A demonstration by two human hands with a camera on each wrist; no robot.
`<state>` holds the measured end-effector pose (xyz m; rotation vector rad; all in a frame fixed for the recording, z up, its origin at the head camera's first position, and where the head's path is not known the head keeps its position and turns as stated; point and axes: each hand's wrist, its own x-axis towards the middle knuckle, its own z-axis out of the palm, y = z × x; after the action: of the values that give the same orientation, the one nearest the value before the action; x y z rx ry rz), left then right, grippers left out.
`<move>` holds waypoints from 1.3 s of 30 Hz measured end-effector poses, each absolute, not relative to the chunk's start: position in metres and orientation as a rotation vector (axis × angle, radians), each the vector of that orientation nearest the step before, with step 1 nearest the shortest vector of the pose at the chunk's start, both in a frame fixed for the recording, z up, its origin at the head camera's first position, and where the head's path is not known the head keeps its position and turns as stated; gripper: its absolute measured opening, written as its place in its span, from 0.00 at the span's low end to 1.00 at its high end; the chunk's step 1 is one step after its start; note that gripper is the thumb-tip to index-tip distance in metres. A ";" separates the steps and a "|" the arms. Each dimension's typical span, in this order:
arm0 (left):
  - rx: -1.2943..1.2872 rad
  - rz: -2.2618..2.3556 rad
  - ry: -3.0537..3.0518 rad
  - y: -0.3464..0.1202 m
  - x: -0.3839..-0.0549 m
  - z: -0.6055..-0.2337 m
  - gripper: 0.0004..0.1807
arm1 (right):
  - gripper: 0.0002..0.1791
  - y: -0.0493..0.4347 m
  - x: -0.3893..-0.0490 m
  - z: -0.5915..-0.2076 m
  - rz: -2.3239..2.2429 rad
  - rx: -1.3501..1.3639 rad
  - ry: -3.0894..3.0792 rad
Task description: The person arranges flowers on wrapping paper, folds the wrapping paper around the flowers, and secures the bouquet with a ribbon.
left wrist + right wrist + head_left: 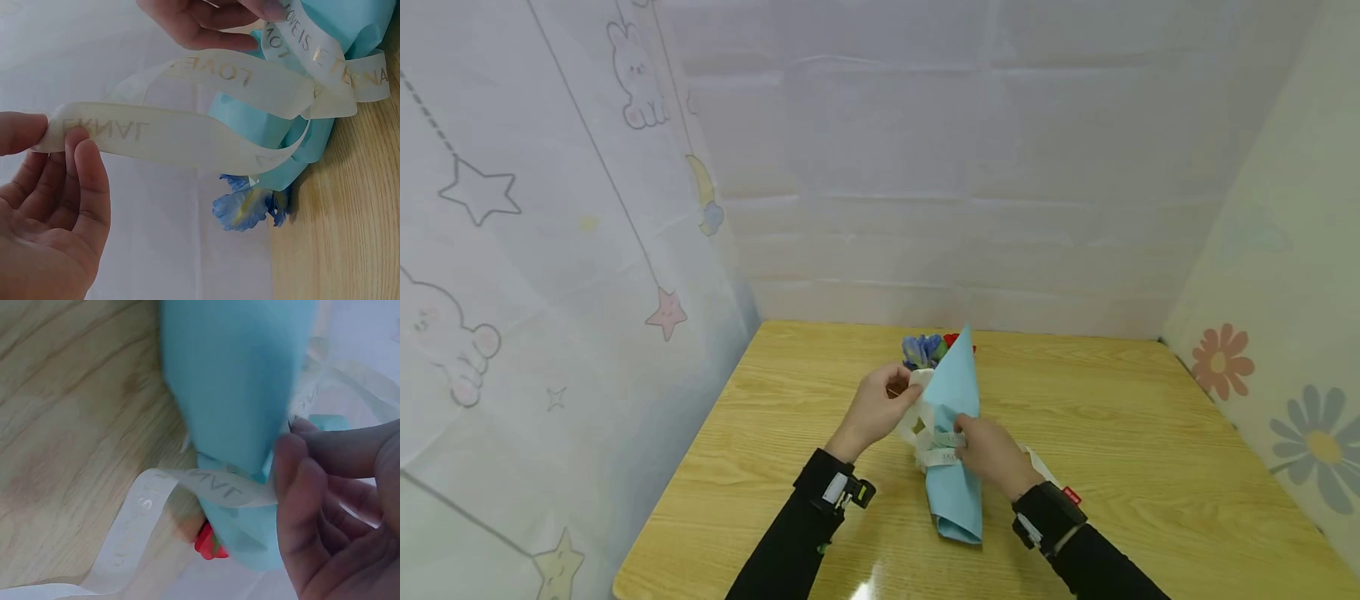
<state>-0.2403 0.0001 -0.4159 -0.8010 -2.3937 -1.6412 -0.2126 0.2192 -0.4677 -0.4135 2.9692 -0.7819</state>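
Note:
A small bouquet wrapped in light blue paper [957,500] lies on the table, its flower end pointing away from me. Blue petals [240,209] and a red flower [210,542] peek out at that end. A cream ribbon [150,134] with gold lettering goes around the paper's middle. On the bouquet's left side, my left hand [878,404] pinches a loop of this ribbon between thumb and fingers, held away from the wrap. My right hand [994,452] pinches the ribbon at the wrapped middle, fingertips close against the paper.
The ribbon's loose tail [128,540] trails over the wooden table [760,500] on the right. Behind the table hangs a pale curtain [962,208]; printed sheets with stars and flowers flank it left and right.

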 end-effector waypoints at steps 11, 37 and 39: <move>-0.804 -1.651 -2.415 -0.001 -0.240 -0.418 0.03 | 0.13 0.220 -0.214 -0.487 -0.568 -0.621 3.155; -0.858 -1.681 -2.407 0.014 -0.237 -0.425 0.04 | 0.10 0.238 -0.217 -0.470 -1.112 -0.472 2.706; -0.846 -1.685 -2.408 0.015 -0.236 -0.425 0.04 | 0.10 0.239 -0.216 -0.468 -1.120 -0.485 2.671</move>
<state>-0.2360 0.0149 -0.4251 -0.8462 -2.4076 -1.6846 -0.2158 0.2393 -0.4678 -0.4854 2.6709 -1.1199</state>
